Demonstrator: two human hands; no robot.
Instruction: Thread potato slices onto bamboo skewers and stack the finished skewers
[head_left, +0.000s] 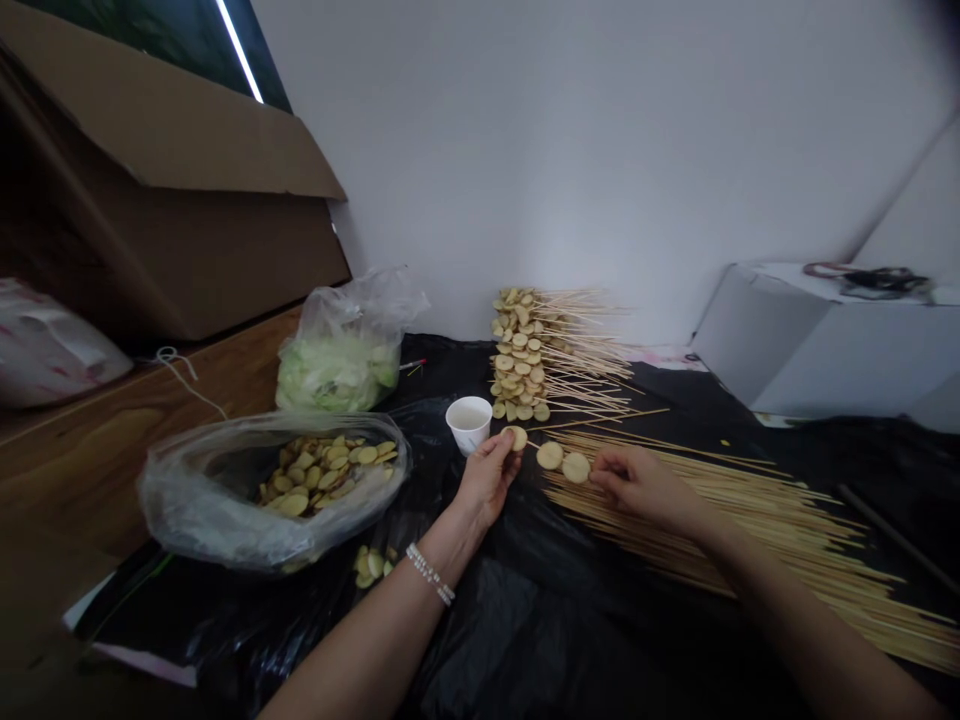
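Note:
A round pale slice is pinched in my left hand, at the tip of a thin stick. Two more slices sit on that stick, close to my right hand, whose fingers are closed at the stick beside them. Behind my hands, finished skewers lie stacked with their slices at the left and bare ends to the right. Many bare sticks spread under and beyond my right forearm. A white cup stands just behind my left hand. An open clear bag holds many loose slices.
A tied plastic bag of pale green pieces stands at the back left, before a large cardboard box. Several slices lie left of my left wrist. A white box stands at the right. Black plastic sheeting covers the work surface.

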